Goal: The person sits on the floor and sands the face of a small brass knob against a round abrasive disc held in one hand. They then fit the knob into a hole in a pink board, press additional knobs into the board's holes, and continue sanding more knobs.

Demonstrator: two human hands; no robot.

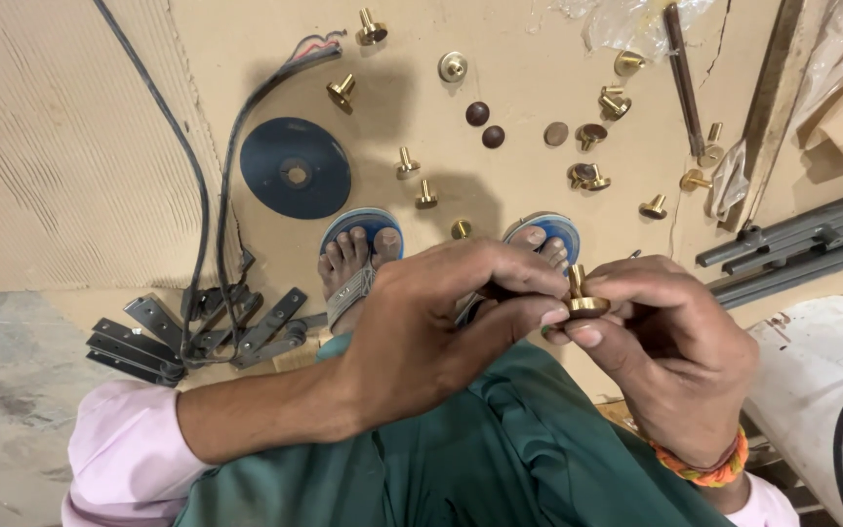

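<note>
A seated person is holding a small brass knob [582, 296] above the lap, pinched between both hands, over a cardboard-covered floor [80, 146] strewn with matching hardware. The right hand [670, 351] is gripping the knob's round flat head from the three o'clock side, thumb under it and fingers curled over, so its grip is closed on the knob. The left hand [441, 327] is reaching in from nine o'clock, its fingertips [539, 283] touching the knob's stem side and narrowing around it; whether they are carrying any separate small part cannot be told. The knob is lying right at the meeting point of the two grips, equally near to each hand. Its long axis is running close to upright in the head view, the threaded stem pointing toward twelve o'clock, away from the person, and the wide head sitting at the six o'clock end.

Beyond the hands, at twelve o'clock, loose brass knobs [412, 164] and dark brown caps [477, 113] are lying scattered well apart on the floor. A blue disc [295, 168] is resting at ten o'clock beside black cables [209, 210], with grey metal brackets [163, 332] at nine o'clock. The person's sandalled feet [353, 259] are showing just beyond the hands.
</note>
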